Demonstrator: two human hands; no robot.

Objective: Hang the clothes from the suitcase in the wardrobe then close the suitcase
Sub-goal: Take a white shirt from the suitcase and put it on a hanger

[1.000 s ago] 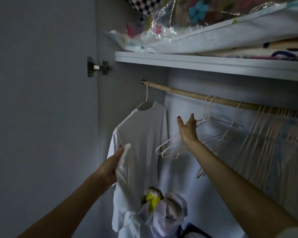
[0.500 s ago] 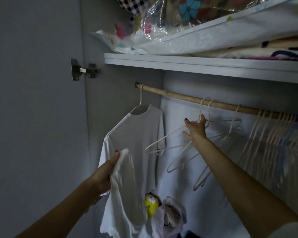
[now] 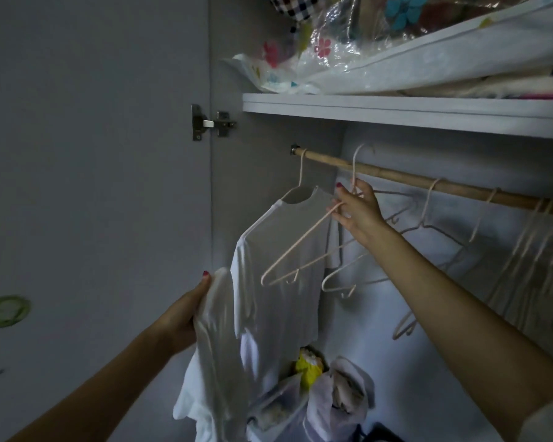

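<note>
Lifting clear of the wooden rail [image 3: 396, 177], an empty wire hanger [image 3: 304, 247] that hung there a second ago now rides in the right hand [image 3: 356, 208], whose fingers pinch its neck, the hook above the rail. The left hand [image 3: 186, 317] keeps gripping a bunched white garment [image 3: 217, 339], held low beside the white shirt [image 3: 284, 250] already hung. Threading that garment onto the hanger looks next. Bagged bedding [image 3: 396, 49] crowds the shelf [image 3: 396, 113] overhead; the wardrobe is dim, its door [image 3: 93, 186] open.
</note>
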